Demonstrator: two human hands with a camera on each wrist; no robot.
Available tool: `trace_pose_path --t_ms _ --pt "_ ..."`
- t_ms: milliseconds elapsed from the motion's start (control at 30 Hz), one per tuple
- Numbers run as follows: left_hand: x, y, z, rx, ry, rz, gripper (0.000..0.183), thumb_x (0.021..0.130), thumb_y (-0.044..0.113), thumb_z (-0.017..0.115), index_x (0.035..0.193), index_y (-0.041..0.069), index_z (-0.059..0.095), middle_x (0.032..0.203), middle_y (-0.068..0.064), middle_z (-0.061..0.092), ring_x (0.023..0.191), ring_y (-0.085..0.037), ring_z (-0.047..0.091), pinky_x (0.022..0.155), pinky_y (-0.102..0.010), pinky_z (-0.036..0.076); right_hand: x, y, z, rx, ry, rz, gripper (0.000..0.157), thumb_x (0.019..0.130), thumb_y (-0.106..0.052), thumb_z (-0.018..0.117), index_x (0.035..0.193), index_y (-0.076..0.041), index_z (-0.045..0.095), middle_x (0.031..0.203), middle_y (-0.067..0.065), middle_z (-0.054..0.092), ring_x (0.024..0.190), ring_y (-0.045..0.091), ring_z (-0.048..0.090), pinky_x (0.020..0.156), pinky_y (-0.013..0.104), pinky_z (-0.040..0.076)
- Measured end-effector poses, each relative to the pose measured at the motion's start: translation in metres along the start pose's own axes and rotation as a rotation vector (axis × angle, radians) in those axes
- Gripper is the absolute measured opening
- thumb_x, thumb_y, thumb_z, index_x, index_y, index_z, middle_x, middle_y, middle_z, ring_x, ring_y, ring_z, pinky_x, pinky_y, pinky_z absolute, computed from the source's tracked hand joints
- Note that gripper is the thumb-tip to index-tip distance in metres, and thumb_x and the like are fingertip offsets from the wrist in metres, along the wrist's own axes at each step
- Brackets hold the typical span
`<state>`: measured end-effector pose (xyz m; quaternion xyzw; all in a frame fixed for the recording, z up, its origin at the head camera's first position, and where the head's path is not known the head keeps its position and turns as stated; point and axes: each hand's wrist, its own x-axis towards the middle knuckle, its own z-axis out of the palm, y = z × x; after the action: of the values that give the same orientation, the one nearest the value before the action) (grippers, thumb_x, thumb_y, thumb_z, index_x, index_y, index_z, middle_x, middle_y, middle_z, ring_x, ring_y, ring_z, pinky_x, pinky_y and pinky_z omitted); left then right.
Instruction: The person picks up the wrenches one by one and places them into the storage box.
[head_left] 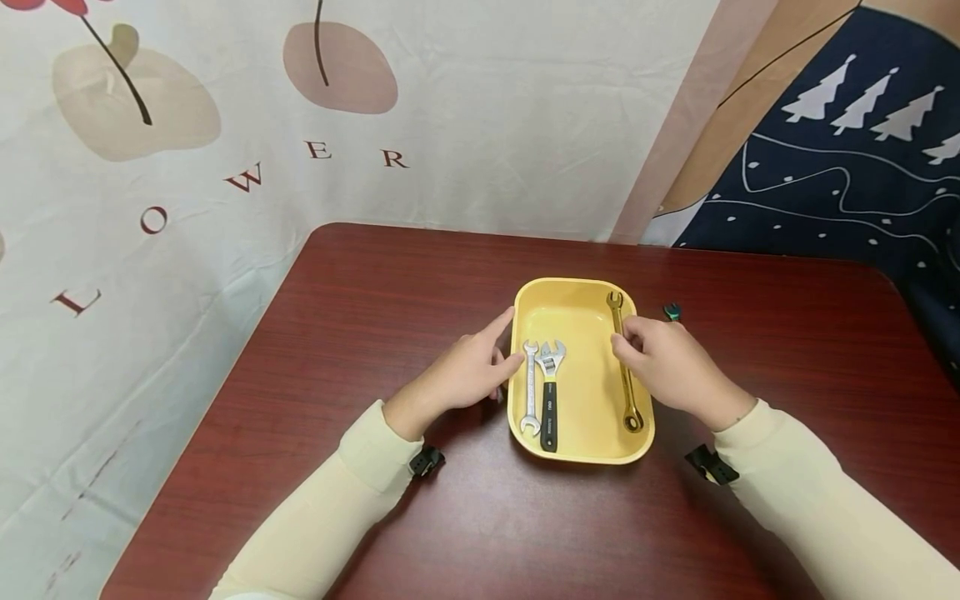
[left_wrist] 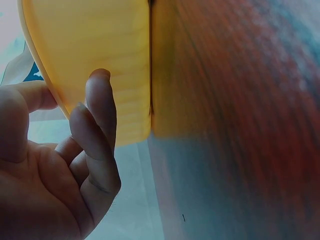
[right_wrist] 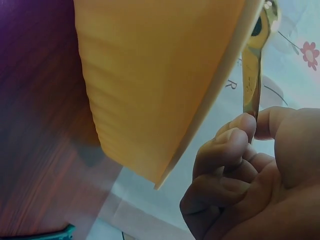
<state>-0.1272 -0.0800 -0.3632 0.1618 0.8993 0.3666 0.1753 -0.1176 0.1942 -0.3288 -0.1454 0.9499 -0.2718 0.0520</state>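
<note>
A yellow tray (head_left: pixel 585 454) holds a silver double open-end wrench (head_left: pixel 530 387) and an adjustable wrench (head_left: pixel 550 400) with a black handle, side by side along its left wall. My left hand (head_left: pixel 468 371) is at the tray's left side, thumb over the rim, fingers against the outer wall. In the left wrist view the fingertips (left_wrist: pixel 101 75) meet that wall. My right hand (head_left: pixel 671 362) pinches a gold combination wrench (head_left: pixel 626 387) by its shaft, thumb and fingers around it. In the right wrist view the wrench's upper part shows above the tray rim.
To the right of the tray, a small teal tool (head_left: pixel 672 311) lies on the table, partly hidden by my right hand. The dark red wooden table (head_left: pixel 300 400) meets a printed curtain (head_left: pixel 487 150) at its back edge. Navy cloth (head_left: pixel 832 167) hangs at the right.
</note>
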Motion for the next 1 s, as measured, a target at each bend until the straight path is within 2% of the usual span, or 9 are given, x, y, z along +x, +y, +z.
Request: trace_pose_path --t_ms 533,900,1000 --pt "-0.001 0.001 -0.001 0.000 0.002 0.000 0.076 0.102 0.032 0.056 0.163 0.023 0.011 0.066 -0.003 0.067 0.056 -0.017 0.068 0.056 -0.030 0.050 0.002 -0.007 0.012 0.032 0.001 -0.034 0.034 0.102 -0.018 0.053 0.068 -0.012 0.047 0.057 -0.003 0.039 0.052 0.012 0.038 0.048 0.023 0.030" --pt "-0.001 0.002 -0.001 -0.005 0.001 0.006 0.075 0.102 0.033 0.055 0.162 0.026 0.011 0.066 -0.003 0.067 0.056 -0.018 0.068 0.055 -0.030 0.050 0.003 -0.011 0.018 0.051 -0.012 -0.034 0.034 0.101 -0.020 0.056 0.068 -0.013 0.050 0.057 -0.003 0.043 0.051 0.012 0.040 0.045 0.022 0.031" --pt "-0.002 0.003 -0.001 -0.011 -0.001 0.003 0.075 0.102 0.033 0.055 0.162 0.026 0.011 0.066 -0.004 0.067 0.056 -0.019 0.068 0.054 -0.031 0.051 0.003 -0.012 0.020 0.069 -0.021 -0.040 0.033 0.100 -0.018 0.057 0.068 -0.013 0.052 0.057 -0.003 0.050 0.050 0.011 0.044 0.044 0.022 0.033"
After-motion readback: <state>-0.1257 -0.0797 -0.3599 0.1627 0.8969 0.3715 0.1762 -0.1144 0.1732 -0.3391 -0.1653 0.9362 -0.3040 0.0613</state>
